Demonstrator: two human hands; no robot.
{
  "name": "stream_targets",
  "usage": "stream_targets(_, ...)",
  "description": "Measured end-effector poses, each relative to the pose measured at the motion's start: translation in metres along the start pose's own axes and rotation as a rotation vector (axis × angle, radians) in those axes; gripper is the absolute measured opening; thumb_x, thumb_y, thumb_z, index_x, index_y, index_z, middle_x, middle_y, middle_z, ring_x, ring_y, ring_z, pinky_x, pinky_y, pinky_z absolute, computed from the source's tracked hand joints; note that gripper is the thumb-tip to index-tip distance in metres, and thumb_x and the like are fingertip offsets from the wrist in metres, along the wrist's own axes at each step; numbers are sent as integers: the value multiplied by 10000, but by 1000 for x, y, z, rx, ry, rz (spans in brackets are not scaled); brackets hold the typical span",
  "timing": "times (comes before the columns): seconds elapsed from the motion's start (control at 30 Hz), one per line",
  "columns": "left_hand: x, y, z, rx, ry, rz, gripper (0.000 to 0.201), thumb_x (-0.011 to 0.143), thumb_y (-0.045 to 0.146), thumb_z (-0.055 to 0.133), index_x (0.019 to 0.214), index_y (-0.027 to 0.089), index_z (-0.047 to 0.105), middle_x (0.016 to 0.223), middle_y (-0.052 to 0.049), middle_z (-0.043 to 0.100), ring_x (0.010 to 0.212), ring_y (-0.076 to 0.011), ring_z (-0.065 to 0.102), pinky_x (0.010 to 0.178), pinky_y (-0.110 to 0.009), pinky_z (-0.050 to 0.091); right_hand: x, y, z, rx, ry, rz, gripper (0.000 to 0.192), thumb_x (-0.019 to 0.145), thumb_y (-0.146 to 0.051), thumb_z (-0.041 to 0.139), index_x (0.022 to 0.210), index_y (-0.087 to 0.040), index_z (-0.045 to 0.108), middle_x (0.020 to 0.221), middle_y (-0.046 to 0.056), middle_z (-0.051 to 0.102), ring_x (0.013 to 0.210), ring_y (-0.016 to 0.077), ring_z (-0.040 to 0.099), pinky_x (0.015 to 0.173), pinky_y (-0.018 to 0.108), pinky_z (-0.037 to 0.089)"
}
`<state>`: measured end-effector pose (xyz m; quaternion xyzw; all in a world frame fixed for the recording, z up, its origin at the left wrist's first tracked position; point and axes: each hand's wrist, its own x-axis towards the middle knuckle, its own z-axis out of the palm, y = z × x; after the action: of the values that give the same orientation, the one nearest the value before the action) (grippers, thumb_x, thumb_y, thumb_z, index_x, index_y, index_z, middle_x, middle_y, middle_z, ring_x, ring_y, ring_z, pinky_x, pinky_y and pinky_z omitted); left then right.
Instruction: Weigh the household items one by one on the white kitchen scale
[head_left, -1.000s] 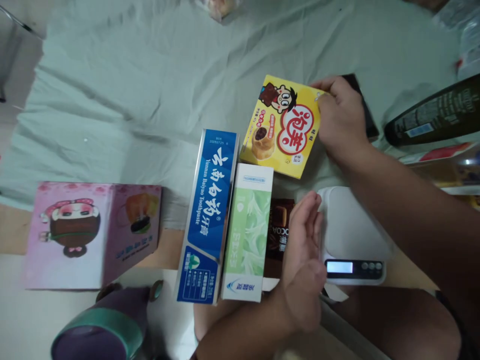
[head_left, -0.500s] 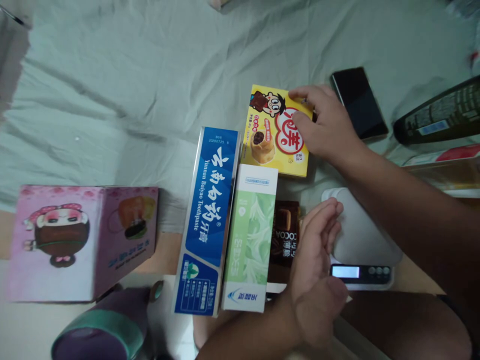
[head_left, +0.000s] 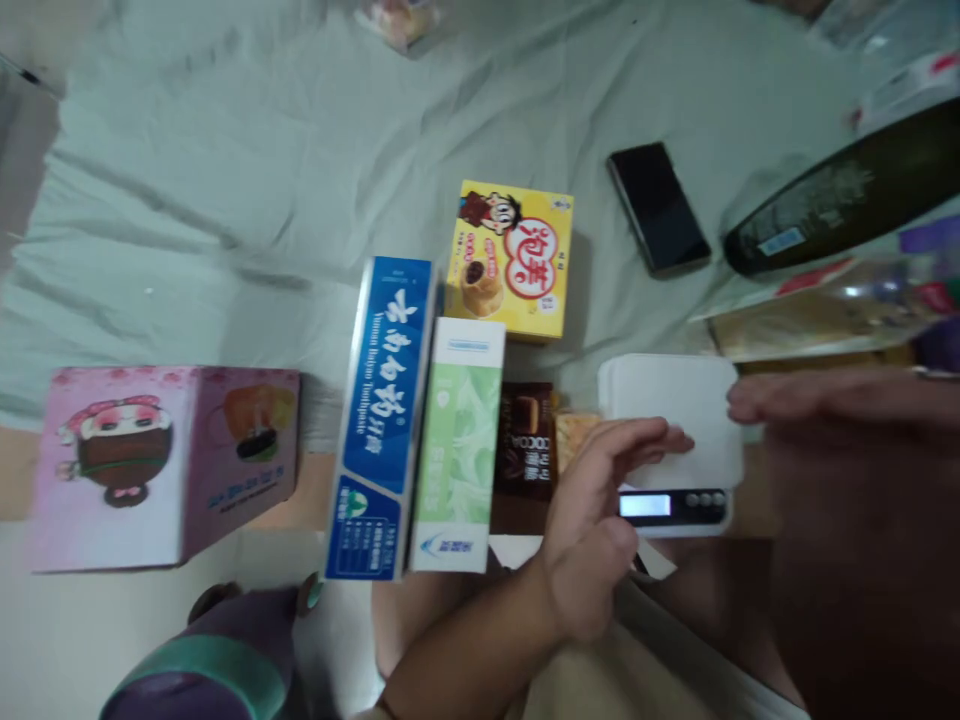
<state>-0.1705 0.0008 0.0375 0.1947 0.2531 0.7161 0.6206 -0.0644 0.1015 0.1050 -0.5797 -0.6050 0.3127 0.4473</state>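
My left hand [head_left: 596, 525] is raised beside the white digital scale [head_left: 675, 410], fingers stretched out and holding nothing. Its fingertips overlap the scale's platform in view; whether they touch cannot be told. At the right edge, my right hand [head_left: 832, 430] is a dark blur near the camera, its fingers not clear. A yellow snack box [head_left: 517, 260] lies on the cloth behind a green-and-white toothpaste box [head_left: 459, 450]. Left of that is a blue toothpaste box [head_left: 386, 420]. A brown cocoa snack packet [head_left: 527, 435] and a tan packet [head_left: 576, 435] lie between the boxes and the scale.
A black phone [head_left: 660, 208] lies on the green cloth [head_left: 300, 130]. Dark [head_left: 840, 200] and clear bottles [head_left: 825, 310] lie at the right. A pink box [head_left: 120, 480] stands at the left, above a purple-and-teal container [head_left: 217, 660]. A small packet [head_left: 403, 20] sits at the far edge.
My right hand has let go of the yellow box and moved right and toward the camera. The view has shifted, bringing the tan packet into sight. My left hand stays stretched out.
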Motion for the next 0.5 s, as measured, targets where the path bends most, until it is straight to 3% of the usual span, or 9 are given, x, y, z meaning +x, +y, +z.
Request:
stream_targets(0.07,-2,-10,4,28,-42,-7,580,999,603,595,1445,234,598,1080,-79,712,1026,-242,680,998,-388,535,-8,17,-26,79,92,-104,217,825,-611,668,701,-436,708,613,45,655,614,331,641,641,654,581)
stream_targets(0.13,-4,-23,11,104,-104,-33,544,1019,601,566,1436,251,574,990,-51,686,923,-214,627,899,-355,494,-3,37,-49,127,284,-181,173,811,-570,657,709,-442,714,566,35,591,535,310,558,544,595,511)
stream_targets(0.3,-2,-56,48,332,-300,-150,429,1052,590,534,1332,274,607,1008,-47,665,907,-207,573,865,-362,445,20,70,-115,94,673,-132,214,818,-399,530,737,-447,721,642,43,522,598,273,529,677,608,545)
stream_targets(0.4,8,-85,91,478,-435,-255,335,1053,530,549,1178,228,622,999,-55,669,909,-206,615,846,-354,473,29,90,-167,115,836,-113,285,814,-388,474,728,-462,735,681,51,475,648,279,550,786,661,566)
stream_targets(0.5,20,-133,138,619,-512,-346,212,1006,399,572,1076,200,601,1000,-67,666,926,-213,636,856,-360,505,38,119,-217,88,1002,-33,309,817,-359,442,697,-453,711,757,51,582,809,294,682,986,684,563)
